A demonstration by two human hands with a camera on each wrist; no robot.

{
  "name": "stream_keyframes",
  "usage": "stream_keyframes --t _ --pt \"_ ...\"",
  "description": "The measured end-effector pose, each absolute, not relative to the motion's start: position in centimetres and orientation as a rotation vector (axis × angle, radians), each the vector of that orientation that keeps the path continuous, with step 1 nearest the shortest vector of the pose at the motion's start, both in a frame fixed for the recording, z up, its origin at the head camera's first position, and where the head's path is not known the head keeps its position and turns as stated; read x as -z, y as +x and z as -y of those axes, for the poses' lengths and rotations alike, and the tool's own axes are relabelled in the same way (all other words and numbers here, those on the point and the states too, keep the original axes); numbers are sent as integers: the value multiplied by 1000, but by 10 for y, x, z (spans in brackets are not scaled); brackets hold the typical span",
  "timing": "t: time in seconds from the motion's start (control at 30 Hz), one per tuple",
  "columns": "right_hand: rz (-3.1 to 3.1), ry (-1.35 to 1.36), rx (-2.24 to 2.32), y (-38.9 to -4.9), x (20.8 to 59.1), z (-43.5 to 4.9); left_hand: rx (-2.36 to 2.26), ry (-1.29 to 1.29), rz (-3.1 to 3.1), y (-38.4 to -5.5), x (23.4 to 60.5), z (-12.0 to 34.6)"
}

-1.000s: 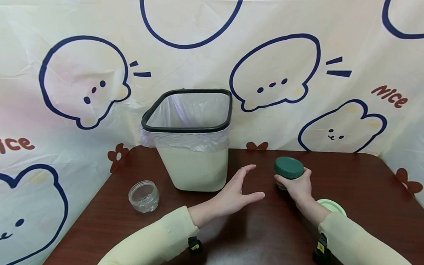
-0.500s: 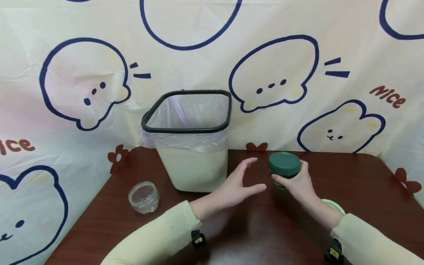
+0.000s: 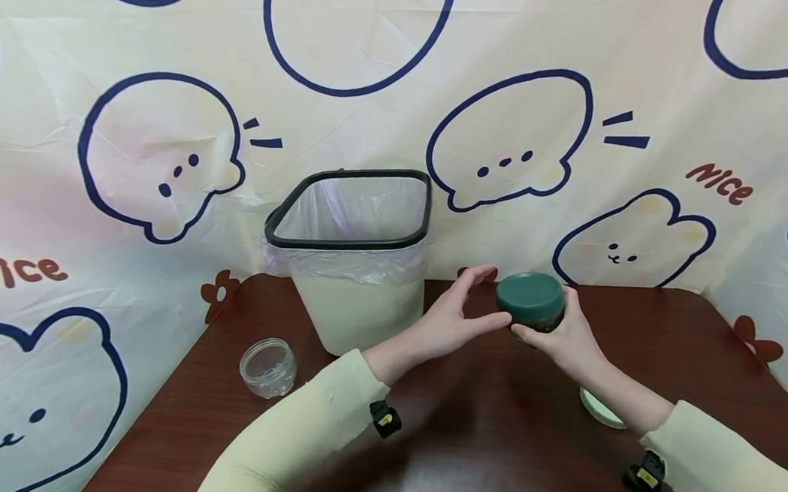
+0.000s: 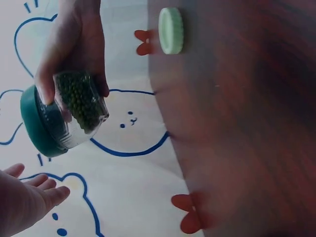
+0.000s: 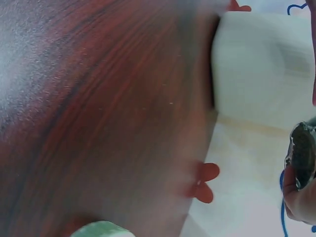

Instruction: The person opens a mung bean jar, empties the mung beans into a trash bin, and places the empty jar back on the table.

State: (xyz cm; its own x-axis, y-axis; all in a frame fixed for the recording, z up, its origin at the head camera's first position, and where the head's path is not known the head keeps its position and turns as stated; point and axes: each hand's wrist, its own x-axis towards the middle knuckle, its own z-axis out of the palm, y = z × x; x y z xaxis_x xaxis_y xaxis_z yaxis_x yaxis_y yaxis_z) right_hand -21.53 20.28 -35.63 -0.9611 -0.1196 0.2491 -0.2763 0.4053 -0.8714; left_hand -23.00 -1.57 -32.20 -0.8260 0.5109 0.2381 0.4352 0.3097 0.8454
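My right hand [image 3: 574,340] grips a clear jar [image 4: 81,101] with a dark green lid [image 3: 530,296], raised above the table. Small round green beans or peas lie inside the jar, as the left wrist view shows. My left hand [image 3: 445,326] is just left of the jar, fingers and thumb spread apart. A gap separates that hand [image 4: 29,201] from the lid in the left wrist view. At the right edge of the right wrist view, the jar's base [image 5: 302,153] faces the camera.
A cream trash bin [image 3: 363,312] with a plastic liner and black rim stands behind my left hand. A small clear open jar [image 3: 267,368] is at left on the brown table [image 3: 489,462]. Beneath my right forearm lies a pale green lid [image 3: 601,409].
My right hand has lifted the jar off the table and brought it slightly nearer my left hand. My left hand has moved up and right toward the jar.
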Motion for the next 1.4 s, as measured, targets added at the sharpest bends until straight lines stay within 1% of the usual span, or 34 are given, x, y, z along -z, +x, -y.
stream_keyframes --t 0.17,0.4,0.67,0.9,1.23,1.4 --pt "2527 434 -1540 -210 347 -201 -1552 935 -2450 -233 314 11" --pt "2539 566 -1435 -207 338 -197 -1519 940 -2414 -236 314 11" --pt "2565 633 -1449 -204 332 -193 -1585 1016 -2321 -240 313 12" --pt "2553 683 -1477 -204 327 -190 -1658 1009 -2329 -238 313 12" --pt "2528 634 -1456 -203 328 -185 -1687 972 -2391 -232 314 9" --pt "2512 558 -1410 -202 330 -180 -1761 834 -2473 -221 313 1"
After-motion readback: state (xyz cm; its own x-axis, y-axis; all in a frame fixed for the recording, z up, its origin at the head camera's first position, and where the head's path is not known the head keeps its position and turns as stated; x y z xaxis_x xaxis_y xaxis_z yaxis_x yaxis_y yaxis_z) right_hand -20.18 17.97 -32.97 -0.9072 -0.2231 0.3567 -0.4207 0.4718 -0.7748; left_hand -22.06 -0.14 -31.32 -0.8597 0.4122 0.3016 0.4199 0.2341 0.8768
